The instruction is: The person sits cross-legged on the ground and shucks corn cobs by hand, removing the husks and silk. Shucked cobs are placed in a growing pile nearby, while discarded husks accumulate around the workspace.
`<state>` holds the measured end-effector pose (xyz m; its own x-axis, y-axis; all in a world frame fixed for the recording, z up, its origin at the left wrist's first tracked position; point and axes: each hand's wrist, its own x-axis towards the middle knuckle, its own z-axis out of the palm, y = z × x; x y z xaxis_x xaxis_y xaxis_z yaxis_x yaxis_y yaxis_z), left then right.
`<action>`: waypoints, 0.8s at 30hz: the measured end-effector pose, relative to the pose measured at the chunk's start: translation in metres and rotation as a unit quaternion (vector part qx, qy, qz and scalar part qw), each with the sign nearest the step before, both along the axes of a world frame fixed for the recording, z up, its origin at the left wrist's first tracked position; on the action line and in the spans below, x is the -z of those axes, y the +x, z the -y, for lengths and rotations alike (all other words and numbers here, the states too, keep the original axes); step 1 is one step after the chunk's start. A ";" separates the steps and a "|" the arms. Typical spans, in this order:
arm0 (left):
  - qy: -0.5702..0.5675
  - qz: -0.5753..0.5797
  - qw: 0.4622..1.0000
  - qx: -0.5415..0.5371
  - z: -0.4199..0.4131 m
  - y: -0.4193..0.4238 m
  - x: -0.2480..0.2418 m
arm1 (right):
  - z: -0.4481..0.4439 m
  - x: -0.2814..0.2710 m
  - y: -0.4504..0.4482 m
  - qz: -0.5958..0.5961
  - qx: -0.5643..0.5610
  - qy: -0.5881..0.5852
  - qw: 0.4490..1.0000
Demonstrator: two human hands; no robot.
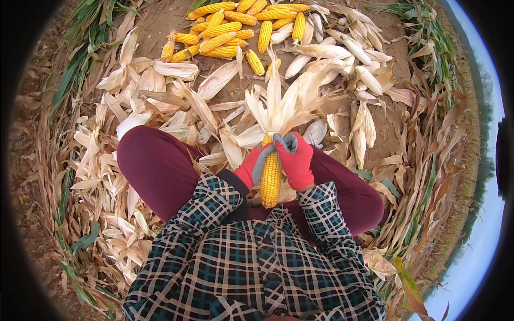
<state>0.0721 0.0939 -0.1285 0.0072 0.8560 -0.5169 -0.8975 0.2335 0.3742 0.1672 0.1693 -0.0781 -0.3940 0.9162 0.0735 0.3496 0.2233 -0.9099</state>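
Note:
Between my hands is a yellow ear of corn (271,176), its bare kernels pointing towards my body. Pale dry husk leaves (277,108) are peeled back at its far end and fan outward. My left hand (255,162), in a red and grey work glove, is closed around the ear near its base. My right hand (294,158), gloved alike, has its fingers curled at the base of the husk on the ear's right side. The fingertips of both hands nearly meet there, and what the right fingers pinch is partly hidden.
Husked yellow ears (221,30) are heaped at the far side. Ears still in pale husks (353,52) lie to their right. Loose husks (108,160) cover the soil left of my bent knee (148,172). Dry and green cornstalks (425,200) border the right side.

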 end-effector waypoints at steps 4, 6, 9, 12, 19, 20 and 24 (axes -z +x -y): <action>0.104 0.088 0.991 0.015 -0.006 -0.013 -0.006 | 0.019 -0.012 0.005 -0.002 -0.070 0.052 0.996; 0.041 0.033 0.999 -0.011 -0.010 -0.017 -0.029 | 0.021 -0.004 0.013 -0.023 -0.036 -0.024 0.999; -0.013 -0.107 0.994 0.001 -0.011 -0.021 -0.025 | 0.006 0.007 0.025 -0.241 0.076 -0.269 0.929; 0.003 -0.189 0.981 0.043 -0.009 -0.019 -0.023 | -0.033 0.008 0.044 -0.340 0.114 -0.223 0.907; -0.012 -0.058 0.993 0.106 -0.007 -0.013 -0.031 | -0.039 -0.023 0.042 -0.354 0.098 -0.123 0.922; -0.010 -0.062 0.991 0.121 -0.006 -0.012 -0.031 | -0.039 -0.027 0.038 -0.330 0.082 -0.122 0.933; -0.022 -0.038 0.989 0.144 -0.005 -0.008 -0.041 | -0.030 -0.037 0.033 -0.269 0.107 -0.169 0.942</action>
